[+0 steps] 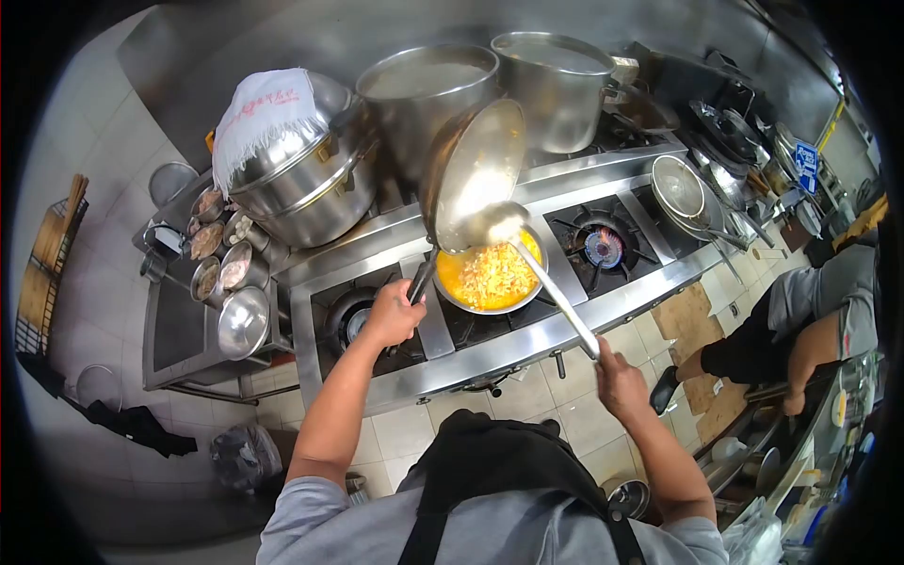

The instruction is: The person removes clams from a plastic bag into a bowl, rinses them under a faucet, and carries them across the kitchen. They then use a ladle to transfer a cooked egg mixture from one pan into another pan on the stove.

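My left hand (395, 313) is wrapped round the dark handle of a wok (480, 169), which is tilted up on its side over a metal bowl. In the bowl (492, 306) lies chopped yellow-orange food (494, 275) in orange liquid. My right hand (621, 383) grips the long handle of a ladle (563, 306). The ladle's head is at the wok's lower rim, just above the food. The bowl stands on the stove between two burners.
A lit burner (604, 247) is right of the bowl. Behind stand two tall pots (428, 108) (563, 104) and a lidded steamer (311, 193) with a cloth (264, 118). Small bowls (245, 325) are left, strainers (678, 186) right. Another person (800, 320) bends at the far right.
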`<control>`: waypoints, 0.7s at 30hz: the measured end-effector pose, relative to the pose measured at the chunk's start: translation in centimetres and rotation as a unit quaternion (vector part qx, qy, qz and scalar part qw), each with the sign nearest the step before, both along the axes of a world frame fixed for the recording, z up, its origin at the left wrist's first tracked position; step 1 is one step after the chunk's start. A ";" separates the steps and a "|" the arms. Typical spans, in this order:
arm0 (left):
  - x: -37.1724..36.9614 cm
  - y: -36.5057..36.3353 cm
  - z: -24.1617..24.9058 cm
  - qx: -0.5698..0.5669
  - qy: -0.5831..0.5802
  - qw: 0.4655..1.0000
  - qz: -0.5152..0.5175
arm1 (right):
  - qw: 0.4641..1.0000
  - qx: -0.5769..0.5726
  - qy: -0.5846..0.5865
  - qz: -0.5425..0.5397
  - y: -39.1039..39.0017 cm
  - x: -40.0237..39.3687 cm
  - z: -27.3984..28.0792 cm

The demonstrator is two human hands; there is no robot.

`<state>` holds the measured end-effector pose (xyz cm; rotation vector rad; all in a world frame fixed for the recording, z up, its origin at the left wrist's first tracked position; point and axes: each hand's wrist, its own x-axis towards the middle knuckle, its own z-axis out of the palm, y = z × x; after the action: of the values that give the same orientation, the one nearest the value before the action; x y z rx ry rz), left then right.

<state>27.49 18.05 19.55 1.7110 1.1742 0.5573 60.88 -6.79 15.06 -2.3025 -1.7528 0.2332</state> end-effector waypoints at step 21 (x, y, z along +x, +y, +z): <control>2.8 -6.2 0.7 0.028 0.064 0.995 0.075 | 0.993 0.080 0.000 0.085 2.7 7.9 -0.6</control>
<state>30.29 11.82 20.29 1.7369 1.3991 0.5838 68.78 -4.12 14.49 -2.0453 -1.8950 0.1171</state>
